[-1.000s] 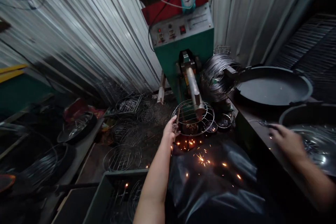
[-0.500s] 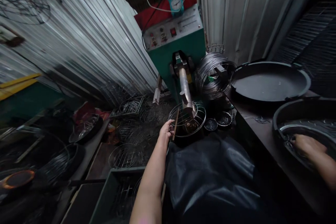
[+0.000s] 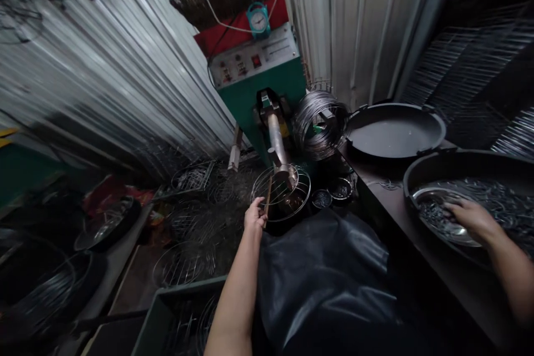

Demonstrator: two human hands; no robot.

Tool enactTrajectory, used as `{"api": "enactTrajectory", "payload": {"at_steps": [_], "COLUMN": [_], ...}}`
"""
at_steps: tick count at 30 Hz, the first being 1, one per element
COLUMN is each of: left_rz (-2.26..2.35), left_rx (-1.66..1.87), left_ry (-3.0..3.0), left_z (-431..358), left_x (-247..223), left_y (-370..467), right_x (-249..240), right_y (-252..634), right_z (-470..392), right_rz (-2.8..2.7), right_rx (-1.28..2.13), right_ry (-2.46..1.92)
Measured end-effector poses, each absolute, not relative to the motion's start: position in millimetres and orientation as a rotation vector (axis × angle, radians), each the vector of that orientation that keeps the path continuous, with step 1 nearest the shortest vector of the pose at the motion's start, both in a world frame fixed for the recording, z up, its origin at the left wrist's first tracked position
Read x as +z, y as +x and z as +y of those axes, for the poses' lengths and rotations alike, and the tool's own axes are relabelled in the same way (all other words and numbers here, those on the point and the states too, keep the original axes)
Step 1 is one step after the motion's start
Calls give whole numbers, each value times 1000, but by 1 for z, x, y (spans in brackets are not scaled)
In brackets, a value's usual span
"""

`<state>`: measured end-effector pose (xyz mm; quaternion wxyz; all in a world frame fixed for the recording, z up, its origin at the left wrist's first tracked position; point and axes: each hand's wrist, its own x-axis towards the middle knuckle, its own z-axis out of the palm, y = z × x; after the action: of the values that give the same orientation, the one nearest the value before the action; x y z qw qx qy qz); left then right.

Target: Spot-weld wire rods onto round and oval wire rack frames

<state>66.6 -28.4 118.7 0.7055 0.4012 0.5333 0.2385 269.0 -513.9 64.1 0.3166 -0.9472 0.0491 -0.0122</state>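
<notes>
My left hand [image 3: 256, 213] pinches the left edge of a round wire rack [image 3: 309, 189], with a thin brown strip [image 3: 268, 196] by its fingertips. The rack surrounds the lower end of a metal machine arm [image 3: 276, 136]; whether they touch I cannot tell. Over on the right, my right hand [image 3: 471, 216] reaches into a shiny metal bowl [image 3: 461, 232] holding small dark metal pieces [image 3: 436, 212]. Its fingers are bent together at the pieces, the tips partly hidden. That bowl sits inside a large black basin [image 3: 411, 178] with more metal pieces.
A green machine [image 3: 267, 80] with a control panel stands ahead, a teal clock [image 3: 258, 21] on it. Right of it are a wire coil [image 3: 306, 133] and a wide black pan [image 3: 387, 139]. Wire racks [image 3: 183, 264] and a green crate [image 3: 156, 311] lie on the left.
The view has swung right, showing more of the basin. My right hand has shifted from the bowl's left side toward its middle. My left hand stays on the rack.
</notes>
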Motion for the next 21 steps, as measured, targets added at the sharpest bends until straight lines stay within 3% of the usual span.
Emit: {"api": "enactTrajectory", "payload": {"at_steps": [4, 9, 16, 21], "left_rz": [1146, 1110, 1051, 1048], "left_rx": [579, 638, 640, 614], "left_ry": [841, 789, 799, 779], "left_z": [-41, -45, -35, -35], "left_x": [116, 116, 117, 113], "left_y": [66, 64, 58, 59], "right_x": [69, 31, 51, 48], "right_y": [229, 167, 168, 152], "right_z": [-446, -357, -338, -346], "right_rz": [-103, -515, -1537, -1724], "right_rx": [271, 510, -109, -159], "right_ry": [-1880, -1976, -2573, -2522]}}
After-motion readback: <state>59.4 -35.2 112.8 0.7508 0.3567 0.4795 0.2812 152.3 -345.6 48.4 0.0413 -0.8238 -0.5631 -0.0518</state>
